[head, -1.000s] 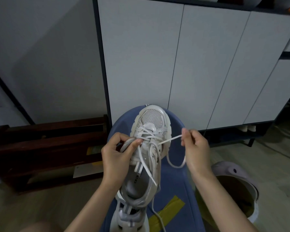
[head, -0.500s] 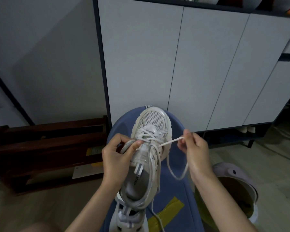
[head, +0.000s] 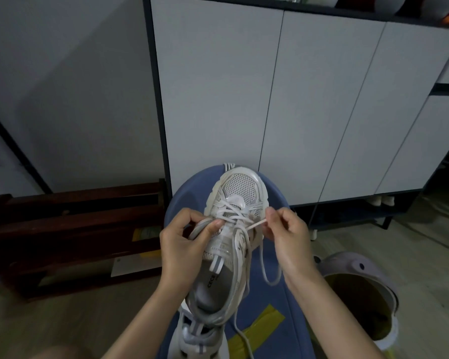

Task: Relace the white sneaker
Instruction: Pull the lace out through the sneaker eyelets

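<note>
While the left hand (head: 184,244) grips the sneaker (head: 228,244) over the blue seat (head: 270,301), the right hand (head: 287,237) pinches the lace (head: 255,225) taut, mid-threading, so next its tip likely needs feeding through the next eyelet.

Open air is seen above the sneaker (head: 233,244). Rightward passage is narrowed by the purple bin (head: 358,275); leftward, by a dark wooden rack (head: 70,229). Ahead, room is closed by cabinet doors (head: 270,99).
</note>
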